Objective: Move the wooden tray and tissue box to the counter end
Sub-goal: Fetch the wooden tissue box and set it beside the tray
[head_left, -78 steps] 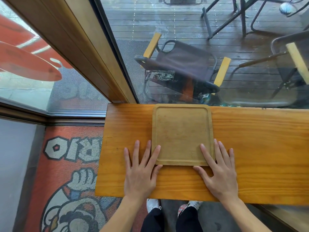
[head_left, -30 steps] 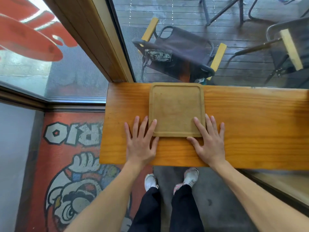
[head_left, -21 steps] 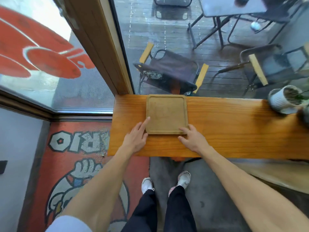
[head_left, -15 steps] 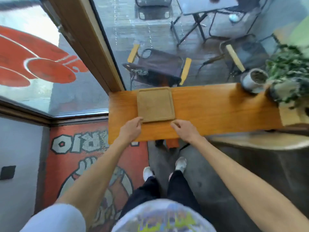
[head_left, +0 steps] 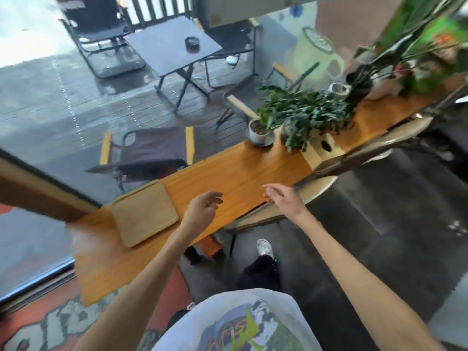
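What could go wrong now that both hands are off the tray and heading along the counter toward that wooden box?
The tissue box sits tucked under leaves of a potted plant, with a small white pot just beside it; pulling the box out could snag foliage or nudge that pot. The box also sits near the counter front edge, so a careless grab could push it off. The view is blurred, so spacing is uncertain.

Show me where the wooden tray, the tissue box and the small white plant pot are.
wooden tray (head_left: 144, 213), head view, middle of its flat base.
tissue box (head_left: 321, 151), head view, its pale wooden top.
white plant pot (head_left: 258, 134), head view, its side wall.
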Available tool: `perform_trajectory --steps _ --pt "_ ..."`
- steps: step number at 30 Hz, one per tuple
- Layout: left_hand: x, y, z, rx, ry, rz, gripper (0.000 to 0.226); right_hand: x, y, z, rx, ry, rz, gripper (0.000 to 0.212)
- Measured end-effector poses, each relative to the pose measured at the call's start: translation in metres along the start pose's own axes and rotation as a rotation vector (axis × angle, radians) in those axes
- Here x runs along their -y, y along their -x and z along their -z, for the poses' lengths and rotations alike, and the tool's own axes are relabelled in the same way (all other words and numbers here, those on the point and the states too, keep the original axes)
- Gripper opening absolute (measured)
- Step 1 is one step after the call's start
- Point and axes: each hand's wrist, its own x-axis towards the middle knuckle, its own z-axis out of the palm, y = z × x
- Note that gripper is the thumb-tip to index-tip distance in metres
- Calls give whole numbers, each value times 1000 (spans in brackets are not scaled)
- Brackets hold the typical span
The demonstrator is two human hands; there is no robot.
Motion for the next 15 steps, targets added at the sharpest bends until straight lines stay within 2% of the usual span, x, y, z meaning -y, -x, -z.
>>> perform_trajectory --steps 4,8,15 --pt "-52 -61 -54 65 -8 11 52 -30 -47 87 -84 -58 -13 29" --pt "-102 -130 -124 91 -10 137 51 -76 -112 173 -178 -86 -100 31" --pt "-155 -250 -238 159 -42 365 42 -144 -220 277 -141 -46 -353 48"
